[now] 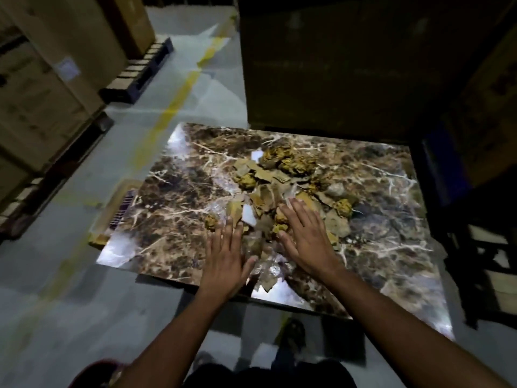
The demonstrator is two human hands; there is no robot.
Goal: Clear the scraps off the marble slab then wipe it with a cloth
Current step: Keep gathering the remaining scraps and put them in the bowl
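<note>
A glossy brown marble slab [173,197] with white veins lies low in front of me. A heap of scraps [275,179] covers its middle: torn cardboard pieces, crumpled yellow-brown wads, bits of white paper and clear plastic film. My left hand [226,256] lies flat with spread fingers on the near left side of the heap. My right hand [302,239] lies flat on the near right side, fingers straight over cardboard bits. Some plastic film and cardboard sit between the two hands at the slab's near edge. No cloth is in view.
Stacked cardboard boxes [42,88] on pallets stand at the left, across a grey floor with a yellow line [179,93]. A large dark box [321,60] rises behind the slab. A dark frame [481,253] stands at the right. My foot [291,334] is under the slab's near edge.
</note>
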